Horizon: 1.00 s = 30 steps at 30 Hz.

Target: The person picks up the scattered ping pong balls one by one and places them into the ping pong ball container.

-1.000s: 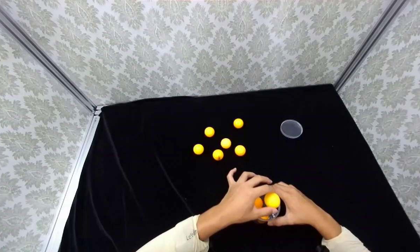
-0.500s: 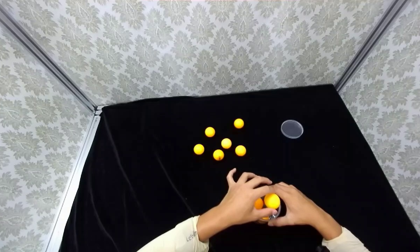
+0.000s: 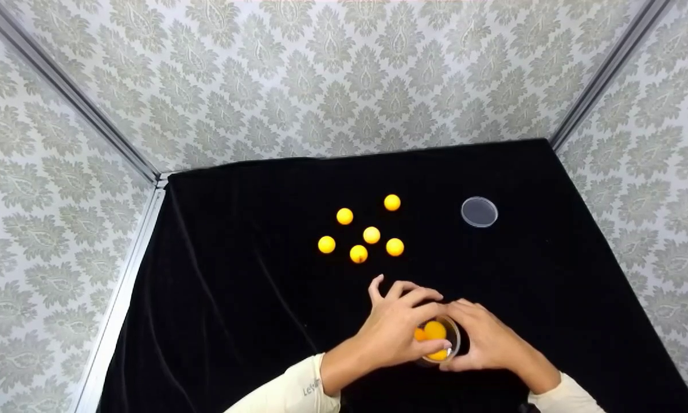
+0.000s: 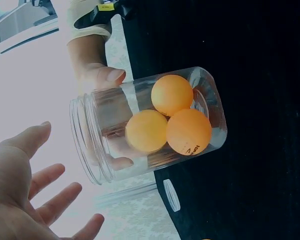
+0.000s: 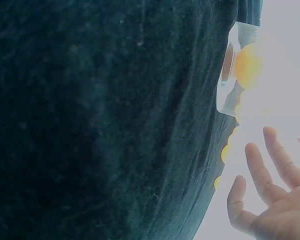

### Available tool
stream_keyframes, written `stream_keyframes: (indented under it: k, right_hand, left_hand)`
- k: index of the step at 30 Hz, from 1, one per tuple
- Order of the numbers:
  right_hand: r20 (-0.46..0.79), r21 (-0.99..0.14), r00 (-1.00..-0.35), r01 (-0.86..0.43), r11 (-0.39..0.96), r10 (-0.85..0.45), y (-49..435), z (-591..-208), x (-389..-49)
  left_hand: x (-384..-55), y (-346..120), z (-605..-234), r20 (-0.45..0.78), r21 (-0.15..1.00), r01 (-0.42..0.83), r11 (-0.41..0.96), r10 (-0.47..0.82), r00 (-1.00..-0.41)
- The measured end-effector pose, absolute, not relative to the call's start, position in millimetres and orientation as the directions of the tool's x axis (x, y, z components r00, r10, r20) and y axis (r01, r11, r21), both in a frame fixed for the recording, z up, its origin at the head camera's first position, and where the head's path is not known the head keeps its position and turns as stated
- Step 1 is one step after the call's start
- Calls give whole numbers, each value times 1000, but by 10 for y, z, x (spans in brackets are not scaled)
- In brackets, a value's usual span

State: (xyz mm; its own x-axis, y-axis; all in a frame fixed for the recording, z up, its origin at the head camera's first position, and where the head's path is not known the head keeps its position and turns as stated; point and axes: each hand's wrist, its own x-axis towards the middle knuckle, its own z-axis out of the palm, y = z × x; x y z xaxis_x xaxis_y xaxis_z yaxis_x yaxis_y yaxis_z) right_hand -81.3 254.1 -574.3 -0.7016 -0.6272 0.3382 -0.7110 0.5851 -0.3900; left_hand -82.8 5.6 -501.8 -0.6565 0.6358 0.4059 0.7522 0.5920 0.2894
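My right hand (image 3: 484, 338) grips a clear plastic jar (image 4: 107, 107) from its right side, thumb and fingers round the wall. Inside, three orange ping-pong balls (image 4: 172, 95) lie towards the bottom, as the left wrist view shows. My left hand (image 3: 393, 327) hovers at the jar's open mouth with fingers apart and nothing between them, and it partly hides the jar in the head view. Glare washes out much of the right wrist view, where the jar's base (image 5: 227, 70) and a hand with spread fingers (image 5: 257, 170) show.
Several loose orange ping-pong balls (image 3: 371, 235) lie on the black cloth (image 3: 252, 218) ahead of my hands. A round clear lid (image 3: 480, 212) rests farther back on the right. Patterned walls (image 3: 344, 74) stand behind and at the sides.
My left hand has let go of a ping-pong ball at the jar's mouth, and the ball has dropped into the jar. The right hand keeps its hold.
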Motion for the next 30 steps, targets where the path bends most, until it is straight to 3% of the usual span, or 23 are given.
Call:
stream_keyframes:
  k: [9,17,30]
  right_hand:
    - [305,-387,-714,-698,603,-630,2535,-5728,-809]
    - [348,-401,-696,-716,571,-629,2526,-5749,-817]
    - [337,-391,-703,-710,586,-627,2540,-5747,-808]
  left_hand:
    - [-862,29,-5021,435,294,756,586,622,-651]
    - [-919,5,-4986,463,282,747,602,597,-655]
    - [-1029,-54,-4950,468,267,712,650,558,-685]
